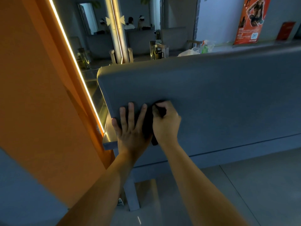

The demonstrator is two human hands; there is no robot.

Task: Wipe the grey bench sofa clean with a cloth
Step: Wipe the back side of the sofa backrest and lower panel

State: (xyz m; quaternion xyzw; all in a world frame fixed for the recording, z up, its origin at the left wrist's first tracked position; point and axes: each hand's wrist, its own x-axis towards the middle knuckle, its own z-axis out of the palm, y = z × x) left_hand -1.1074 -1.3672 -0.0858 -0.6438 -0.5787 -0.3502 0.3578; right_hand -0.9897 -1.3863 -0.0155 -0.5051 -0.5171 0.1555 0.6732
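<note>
From the head camera, the grey bench sofa (219, 98) fills the middle of the view as a broad padded panel with a rounded top left corner. Both hands work near its lower left corner.

The left hand (130, 129) lies flat on the padding with straight, spread fingers, holding nothing, its little finger at the panel's left edge. Just beside it, the right hand (165, 123) is curled tight around a dark cloth (147, 126) and presses it against the panel. The cloth shows between the two hands and hangs out below the right palm.

An orange wall (32, 95) with a glowing light strip (73, 59) stands left of the sofa. A plastic bag (192, 52) shows beyond the top edge and a poster (250, 20) hangs at the upper right. Pale floor (252, 185) lies below.
</note>
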